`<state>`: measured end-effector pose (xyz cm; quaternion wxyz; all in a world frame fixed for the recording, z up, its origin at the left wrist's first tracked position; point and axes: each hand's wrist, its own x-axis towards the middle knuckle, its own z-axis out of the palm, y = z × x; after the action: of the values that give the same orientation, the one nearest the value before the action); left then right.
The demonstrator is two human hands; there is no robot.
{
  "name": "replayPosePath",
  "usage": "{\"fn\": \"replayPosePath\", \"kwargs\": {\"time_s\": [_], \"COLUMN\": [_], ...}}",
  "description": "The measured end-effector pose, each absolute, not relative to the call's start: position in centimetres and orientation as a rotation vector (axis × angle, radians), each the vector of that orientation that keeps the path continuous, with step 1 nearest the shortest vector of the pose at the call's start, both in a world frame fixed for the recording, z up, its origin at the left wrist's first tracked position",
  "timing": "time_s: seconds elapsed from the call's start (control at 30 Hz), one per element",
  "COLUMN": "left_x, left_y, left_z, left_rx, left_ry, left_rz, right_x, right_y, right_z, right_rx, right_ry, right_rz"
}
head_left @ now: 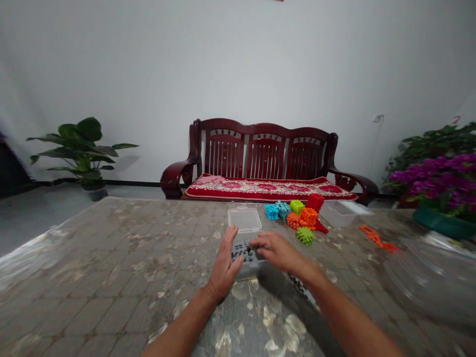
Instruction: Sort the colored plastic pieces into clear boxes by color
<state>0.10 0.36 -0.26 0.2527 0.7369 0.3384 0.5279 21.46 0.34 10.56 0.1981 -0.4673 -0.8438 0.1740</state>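
Observation:
A small grey tray [250, 270] with a grid of dark little pieces lies on the table between my hands. My left hand [224, 265] lies along the tray's left side, fingers stretched and thumb apart over the near left corner. Over the tray's right part, my right hand [277, 250] has its fingers bent down, with the fingertips close together among the pieces. What they pinch, if anything, is too small to make out. Just beyond the tray lies a clear flat lid [244, 219]. A black-and-white strip [301, 286] is partly hidden by my right forearm.
Beyond my right hand sit clustered toy blocks in blue [271, 212], green [305, 236], orange [309, 216] and red [315, 202]. A clear bin [338, 214] stands behind them. Orange linked pieces [375, 238], a large transparent container [433, 282] and a flower pot [444, 222] are at right.

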Motion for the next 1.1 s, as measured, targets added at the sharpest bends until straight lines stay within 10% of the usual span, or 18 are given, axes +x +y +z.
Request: {"fn": "replayPosePath", "kwargs": {"time_s": [0.4, 1.1], "left_x": [0.0, 0.1], "left_y": [0.1, 0.1], "left_z": [0.2, 0.1], "left_rx": [1.968, 1.989], "left_ry": [0.928, 0.915], "left_rz": [1.421, 1.416], "right_x": [27.2, 24.4], "right_y": [-1.6, -2.8], "right_z": [8.6, 11.5], "right_rx": [-2.294, -2.096], "right_ry": [-2.092, -2.185], "right_rz": [0.225, 0.138]}}
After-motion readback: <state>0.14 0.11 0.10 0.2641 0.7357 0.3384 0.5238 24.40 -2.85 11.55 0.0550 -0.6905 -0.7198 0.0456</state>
